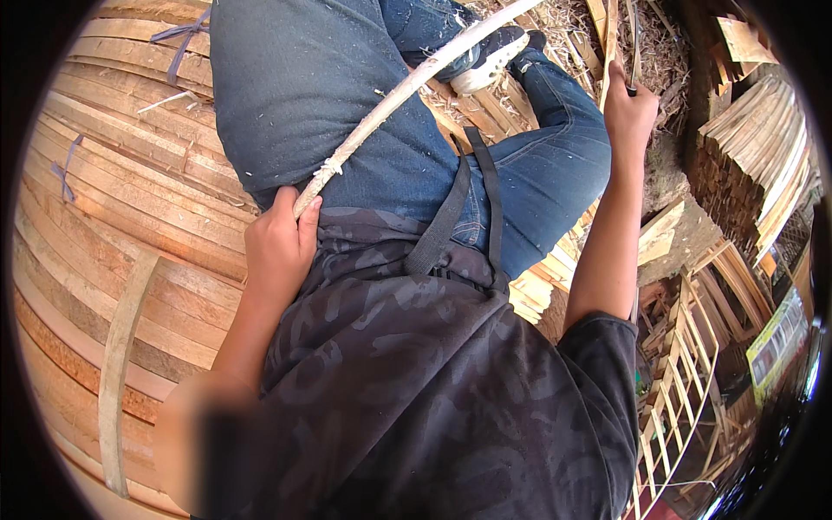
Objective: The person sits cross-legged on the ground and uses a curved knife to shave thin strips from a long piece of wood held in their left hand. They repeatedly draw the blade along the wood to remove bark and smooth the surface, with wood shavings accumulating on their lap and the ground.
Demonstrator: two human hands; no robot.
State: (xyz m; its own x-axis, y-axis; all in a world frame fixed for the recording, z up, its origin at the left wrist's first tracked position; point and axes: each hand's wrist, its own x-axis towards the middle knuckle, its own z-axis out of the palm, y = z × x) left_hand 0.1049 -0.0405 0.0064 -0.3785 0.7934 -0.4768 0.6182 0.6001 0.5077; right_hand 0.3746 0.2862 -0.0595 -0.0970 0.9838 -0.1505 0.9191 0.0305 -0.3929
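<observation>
My left hand (282,238) is closed round the lower end of a long pale stick (394,100). The stick slants over my jeans, up to the top edge and out of the picture. Rough shreds cling to it just above my fingers. Out at the upper right, my right hand (630,108) is closed on a thin, blade-like tool (636,52) with a black part beside the fingers. A narrow wood strip (610,39) runs along the same hand; whether the fingers hold it too, I cannot tell.
Stacked wooden slats (191,295), some tied with blue strips (65,169), lie at my left. A loose curved slat (121,373) rests across them. Shavings (576,52) litter the ground ahead. Bundled wood (754,147) and a slatted lattice frame (680,381) stand at my right.
</observation>
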